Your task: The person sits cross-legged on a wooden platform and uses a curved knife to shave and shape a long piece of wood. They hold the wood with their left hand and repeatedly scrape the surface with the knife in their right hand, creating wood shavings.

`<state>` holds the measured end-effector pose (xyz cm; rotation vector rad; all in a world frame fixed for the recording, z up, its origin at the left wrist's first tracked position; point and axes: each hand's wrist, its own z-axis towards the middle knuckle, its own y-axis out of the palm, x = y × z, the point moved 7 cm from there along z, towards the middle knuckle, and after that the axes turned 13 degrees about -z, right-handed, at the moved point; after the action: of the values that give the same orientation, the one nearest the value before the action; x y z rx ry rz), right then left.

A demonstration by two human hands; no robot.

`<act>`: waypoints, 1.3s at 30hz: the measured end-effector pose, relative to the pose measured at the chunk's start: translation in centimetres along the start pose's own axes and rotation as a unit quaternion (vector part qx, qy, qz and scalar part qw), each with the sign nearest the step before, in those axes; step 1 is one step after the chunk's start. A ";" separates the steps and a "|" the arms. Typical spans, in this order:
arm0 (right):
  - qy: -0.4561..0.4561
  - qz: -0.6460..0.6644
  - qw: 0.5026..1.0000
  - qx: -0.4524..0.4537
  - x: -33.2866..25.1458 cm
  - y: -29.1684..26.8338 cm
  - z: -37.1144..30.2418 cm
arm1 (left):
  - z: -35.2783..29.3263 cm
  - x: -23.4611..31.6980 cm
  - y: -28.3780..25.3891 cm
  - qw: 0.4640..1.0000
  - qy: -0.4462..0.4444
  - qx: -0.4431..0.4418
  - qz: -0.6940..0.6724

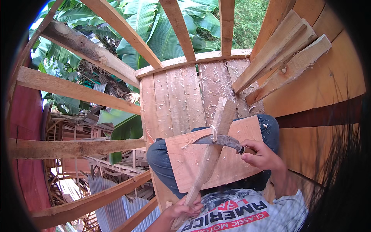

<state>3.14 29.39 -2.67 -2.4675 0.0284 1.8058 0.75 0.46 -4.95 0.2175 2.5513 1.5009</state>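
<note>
One wood pc. (210,159), L fingers (195,208) wrapped round near end — curved knife (227,141) across it, R fingers (253,144) clasping handle (247,150).

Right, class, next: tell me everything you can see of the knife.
The knife has a curved, dull grey blade, apparently metal, and a brown handle, apparently wood, gripped in the right hand. Its tip points left; the blade lies across the wooden stick, beside a pale shaving.

Plank floor (162,100), open slatted railing (77,91), orange-brown wall (328,89), daylight.
</note>
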 end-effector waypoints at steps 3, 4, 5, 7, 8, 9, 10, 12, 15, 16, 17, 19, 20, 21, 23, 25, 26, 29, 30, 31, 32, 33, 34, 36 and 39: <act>-0.131 -0.245 0.943 0.183 -2.1 -0.1 -0.2 | 0.4 1.8 0.8 0.999 0.002 -0.024 0.024; -0.121 -0.281 0.925 0.225 -2.3 0.4 -0.8 | 0.6 2.1 1.0 0.999 -0.005 -0.025 0.035; -0.110 -0.317 0.904 0.267 -2.5 0.4 -1.3 | 0.8 2.3 1.3 0.999 -0.015 -0.033 0.024; -0.029 -0.203 0.948 0.243 -2.0 -0.5 -1.3 | 1.2 2.3 1.8 0.998 -0.033 -0.048 0.000; 0.010 -0.145 0.963 0.227 -1.6 -0.9 -1.3 | 1.4 2.1 1.4 0.999 -0.034 -0.037 0.006; 0.005 -0.116 0.980 0.162 -1.2 -0.6 -1.0 | 1.4 1.9 0.6 0.999 -0.034 -0.026 0.012; 0.006 -0.086 0.992 0.097 -0.6 -0.2 -1.3 | 1.5 1.7 0.3 0.999 -0.038 -0.015 0.014; 0.030 -0.023 0.999 -0.036 0.6 1.3 -1.6 | 1.5 2.0 0.3 0.999 -0.049 -0.014 0.003; 0.115 0.083 0.985 -0.099 3.3 2.6 -1.9 | 1.3 1.8 -0.2 0.998 -0.064 0.000 -0.017; 0.145 0.119 0.977 -0.097 4.2 2.9 -1.9 | 1.0 1.5 -0.5 0.997 -0.065 0.009 -0.026; 0.179 0.136 0.972 -0.067 5.3 2.8 -1.8 | 0.8 1.3 -0.8 0.997 -0.063 0.014 -0.046; 0.180 0.187 0.963 -0.067 5.0 4.3 -1.8 | 0.8 1.2 -1.3 0.994 -0.063 0.025 -0.081; 0.172 0.107 0.972 -0.122 4.5 5.2 -1.9 | 0.7 1.1 -1.2 0.993 -0.064 0.030 -0.091; 0.184 0.144 0.966 -0.109 5.3 4.9 -1.8 | 0.6 1.0 -0.9 0.992 -0.065 0.036 -0.100; 0.196 0.186 0.961 -0.065 6.0 4.0 -1.6 | 0.4 0.3 -1.2 0.989 -0.073 0.023 -0.127; 0.192 0.198 0.961 -0.001 5.6 2.6 -1.5 | 0.4 -0.1 -1.8 0.984 -0.089 -0.010 -0.156; 0.196 0.175 0.964 -0.035 5.0 3.2 -1.6 | 0.5 -0.3 -1.9 0.981 -0.091 -0.008 -0.172; 0.248 0.215 0.944 -0.022 5.6 3.8 -2.0 | 0.7 -0.6 -1.8 0.974 -0.093 -0.012 -0.207; 0.239 0.209 0.948 -0.013 5.5 3.7 -2.0 | 0.8 -0.6 -1.8 0.973 -0.090 -0.018 -0.210; 0.230 0.201 0.952 -0.005 5.3 3.6 -1.9 | 0.9 -0.7 -1.8 0.973 -0.085 -0.025 -0.213; 0.220 0.194 0.956 0.003 5.1 3.5 -1.9 | 1.1 -1.1 -2.0 0.973 -0.088 -0.014 -0.215; 0.198 0.123 0.970 -0.071 4.5 4.2 -2.0 | 1.3 -1.5 -2.2 0.972 -0.091 -0.004 -0.217; 0.215 0.137 0.966 -0.037 4.8 3.8 -1.9 | 1.3 -1.6 -2.5 0.971 -0.094 0.007 -0.218; 0.246 0.165 0.955 0.030 5.7 2.4 -1.9 | 1.1 -1.7 -2.7 0.974 -0.096 -0.006 -0.206; 0.181 0.083 0.979 -0.046 4.4 3.3 -1.7 | 1.6 -2.1 -2.5 0.968 -0.094 0.024 -0.232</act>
<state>5.91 26.12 -6.53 -2.9059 0.1837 1.4118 3.05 0.13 -7.74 -0.2097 2.2799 1.1798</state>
